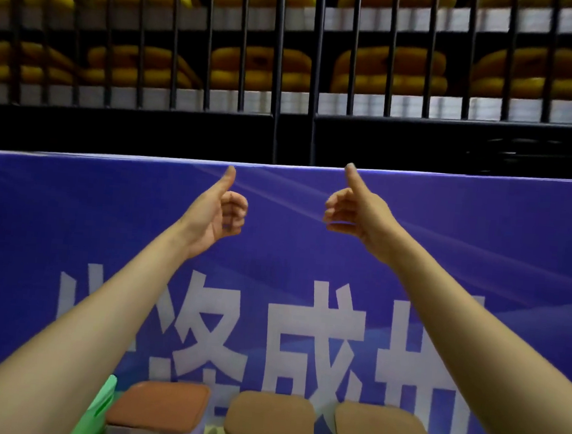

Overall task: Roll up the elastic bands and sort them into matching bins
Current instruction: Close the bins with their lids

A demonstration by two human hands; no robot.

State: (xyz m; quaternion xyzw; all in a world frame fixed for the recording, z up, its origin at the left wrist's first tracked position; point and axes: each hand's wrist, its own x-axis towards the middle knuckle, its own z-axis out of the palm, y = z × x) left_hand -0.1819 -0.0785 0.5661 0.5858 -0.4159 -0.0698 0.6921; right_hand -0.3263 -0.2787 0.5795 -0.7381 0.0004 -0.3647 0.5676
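Both my arms stretch forward at chest height. My left hand [221, 211] has its fingers curled into a fist with the thumb pointing up, and it holds nothing. My right hand [353, 210] makes the same thumbs-up, also with nothing in it. Far below the hands, at the bottom edge, stand three lidded bins: one with an orange-brown lid [160, 407], and two with tan lids [270, 417] [384, 433]. No elastic bands are in view.
A blue banner [480, 249] with large white characters stands upright behind the bins. Beyond it, a black barred rack [278, 79] holds stacked yellow items. A green object [102, 404] sits left of the orange-lidded bin.
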